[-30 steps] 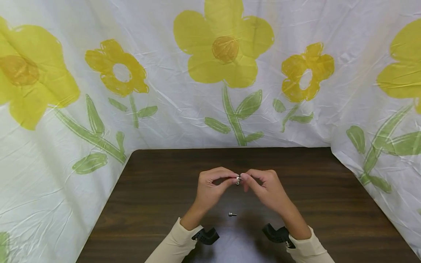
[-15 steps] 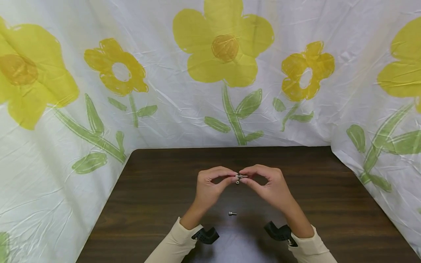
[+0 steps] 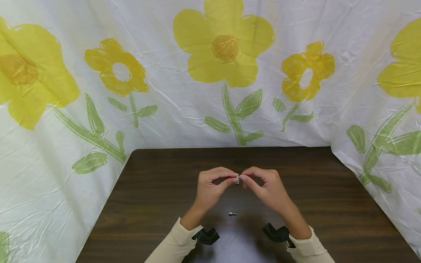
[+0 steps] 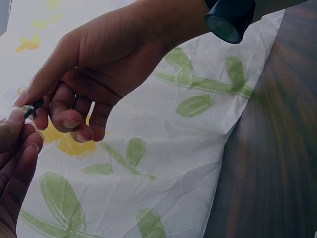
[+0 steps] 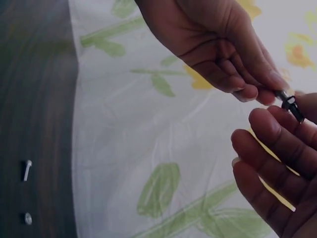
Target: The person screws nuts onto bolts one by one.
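Thumb and forefinger of my left hand [image 3: 212, 184] pinch a small metal bolt [image 5: 285, 94], held level above the table. At the bolt's other end, the thumb and forefinger of my right hand [image 3: 267, 187] pinch it too and cover most of it in the head view. A ring-like piece, apparently a nut [image 5: 290, 100], sits around the bolt between the two hands' fingertips. The right hand's other fingers are loosely bent in the right wrist view. A second bolt [image 3: 232, 213] lies on the table nearer the body. A loose nut [image 5: 27, 218] lies beside it in the right wrist view.
The dark wood-grain table [image 3: 158, 204] has a white cloth [image 3: 177, 113] with painted yellow flowers hanging behind it and along both sides. A black wrist camera mount [image 3: 207, 236] juts inward from the left sleeve, with another mount [image 3: 276, 233] on the right.
Half a second ago the right fingertips were further along, above and below the bolt, with its end showing past them. They have drawn back over its end. The left hand stays put.
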### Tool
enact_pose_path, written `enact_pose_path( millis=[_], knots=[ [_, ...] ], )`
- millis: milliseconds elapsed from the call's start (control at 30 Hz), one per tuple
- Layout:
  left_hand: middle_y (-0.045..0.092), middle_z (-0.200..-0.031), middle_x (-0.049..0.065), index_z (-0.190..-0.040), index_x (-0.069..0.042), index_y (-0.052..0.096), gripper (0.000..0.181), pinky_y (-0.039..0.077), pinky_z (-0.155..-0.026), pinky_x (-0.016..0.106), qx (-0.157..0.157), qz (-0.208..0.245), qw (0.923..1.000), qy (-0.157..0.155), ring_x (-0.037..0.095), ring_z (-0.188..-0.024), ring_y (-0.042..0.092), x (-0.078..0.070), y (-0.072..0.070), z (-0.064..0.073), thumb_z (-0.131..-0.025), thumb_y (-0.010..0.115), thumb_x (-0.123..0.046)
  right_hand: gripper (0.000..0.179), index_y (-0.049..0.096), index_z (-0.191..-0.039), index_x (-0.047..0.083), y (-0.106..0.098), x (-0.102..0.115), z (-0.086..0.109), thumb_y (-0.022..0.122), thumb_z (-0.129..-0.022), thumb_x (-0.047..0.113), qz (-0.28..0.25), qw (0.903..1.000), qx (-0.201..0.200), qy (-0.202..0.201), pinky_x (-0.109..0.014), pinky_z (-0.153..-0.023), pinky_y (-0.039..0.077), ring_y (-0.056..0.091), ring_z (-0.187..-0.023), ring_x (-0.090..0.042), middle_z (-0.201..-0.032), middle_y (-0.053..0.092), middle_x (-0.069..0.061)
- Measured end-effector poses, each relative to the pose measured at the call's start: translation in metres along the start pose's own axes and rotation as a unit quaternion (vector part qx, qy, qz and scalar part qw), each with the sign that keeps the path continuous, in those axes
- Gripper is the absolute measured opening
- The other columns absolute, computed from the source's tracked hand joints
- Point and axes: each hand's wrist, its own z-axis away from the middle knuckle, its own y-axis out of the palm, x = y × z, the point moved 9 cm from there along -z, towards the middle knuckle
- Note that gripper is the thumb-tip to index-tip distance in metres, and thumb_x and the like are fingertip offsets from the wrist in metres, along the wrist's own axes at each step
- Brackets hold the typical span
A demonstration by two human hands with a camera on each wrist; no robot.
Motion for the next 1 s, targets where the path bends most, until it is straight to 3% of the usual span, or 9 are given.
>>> enact_pose_path(
  millis=[200, 333, 433, 533, 767, 1000],
  knots=[
    [0.074, -0.087, 0.017, -0.093, 0.004, 0.076, 0.02, 0.061, -0.067, 0.035, 0.002, 0.008, 1.0, 0.001, 0.024, -0.077, 0.072, 0.0011, 0.0012, 0.0004, -0.078, 0.078, 0.017, 0.031, 0.068, -0.08, 0.021, -0.0008, -0.0002, -0.0009, 0.065, -0.095, -0.006, 0.025, 0.9996, -0.011, 0.011, -0.023, -0.06, 0.051, 0.059, -0.061, -0.007, -0.069, 0.064, 0.01],
    [0.075, -0.087, 0.016, -0.093, 0.003, 0.077, 0.019, 0.061, -0.068, 0.034, -0.005, -0.005, 1.0, -0.002, 0.023, -0.079, 0.073, 0.0015, -0.0008, -0.0002, -0.078, 0.078, 0.015, 0.022, 0.073, -0.094, 0.015, -0.0039, 0.0031, -0.0024, 0.071, -0.09, -0.007, 0.02, 0.9997, -0.014, 0.002, -0.021, -0.062, 0.052, 0.065, -0.066, -0.01, -0.077, 0.07, 0.006],
    [0.075, -0.088, 0.015, -0.093, 0.002, 0.077, 0.019, 0.061, -0.069, 0.034, -0.011, -0.012, 0.9999, -0.006, 0.022, -0.08, 0.073, 0.0016, -0.0028, -0.0005, -0.079, 0.079, 0.015, 0.033, 0.073, -0.107, 0.008, -0.0059, 0.0066, -0.0031, 0.08, -0.08, -0.01, 0.011, 0.9998, -0.012, -0.015, -0.021, -0.068, 0.056, 0.071, -0.075, -0.013, -0.087, 0.075, 0.0],
    [0.075, -0.087, 0.015, -0.093, 0.002, 0.077, 0.019, 0.061, -0.069, 0.033, -0.011, -0.01, 0.9999, -0.008, 0.023, -0.08, 0.073, 0.0013, -0.0032, -0.0007, -0.079, 0.079, 0.014, 0.04, 0.073, -0.109, 0.006, -0.0065, 0.0087, -0.0035, 0.084, -0.075, -0.011, 0.008, 0.9995, -0.008, -0.03, -0.021, -0.073, 0.057, 0.073, -0.081, -0.014, -0.093, 0.076, -0.004],
    [0.074, -0.087, 0.019, -0.092, 0.006, 0.075, 0.014, 0.061, -0.069, 0.035, 0.0, 0.015, 0.9999, -0.006, 0.03, -0.077, 0.072, -0.0026, -0.0002, -0.0021, -0.081, 0.076, 0.015, 0.026, 0.074, -0.104, 0.011, -0.0041, 0.0055, -0.0027, 0.079, -0.084, -0.005, -0.002, 0.9997, -0.001, -0.026, -0.023, -0.068, 0.056, 0.071, -0.081, -0.012, -0.092, 0.076, -0.002],
    [0.074, -0.086, 0.018, -0.092, 0.005, 0.076, 0.018, 0.061, -0.065, 0.039, 0.003, 0.015, 0.9999, -0.006, 0.026, -0.076, 0.072, 0.003, 0.0008, 0.0006, -0.079, 0.077, 0.017, 0.022, 0.073, -0.101, 0.014, -0.0008, 0.0026, -0.0012, 0.073, -0.09, -0.005, -0.007, 1.0, -0.002, -0.001, -0.022, -0.068, 0.056, 0.069, -0.075, -0.01, -0.084, 0.073, 0.0]
  ],
)
